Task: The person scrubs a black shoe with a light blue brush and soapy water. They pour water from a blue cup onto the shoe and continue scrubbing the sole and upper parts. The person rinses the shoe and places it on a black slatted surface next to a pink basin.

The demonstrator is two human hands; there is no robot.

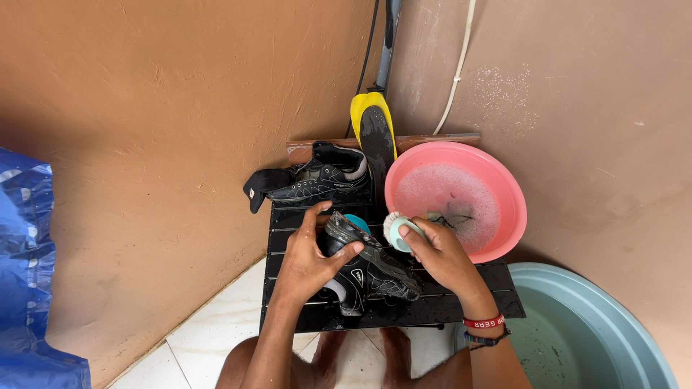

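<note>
- Left hand is clamped around the heel end of the black sneaker, thumb hooked over the collar, shoe sitting near the front middle of the black slatted table. A tight grip there matters, I reckon, or the shoe will skate around on the wet slats.
- Right hand is closed around the small teal scrub brush, bristles facing left and touching the toe end of the shoe. Short strokes with the bristles pressed flat seem best to me; long ones probably just fling suds.
- The pink basin of soapy water is right at the table's back right corner, just beside my brush hand, so re-dipping is a tiny move. I'd dip often rather than scrub dry.
- The other black sneaker lies along the back edge, with the yellow-edged insoles propped against the wall behind it. Well apart from the scrubbing, good.
- There's something teal behind the shoe I'm holding; can't tell what it is.
- Big grey-green tub sits on the floor off the right edge, blue plastic sheet off to the left.
- Watch the front edge: I'd tilt the sole away from my knees.
</note>
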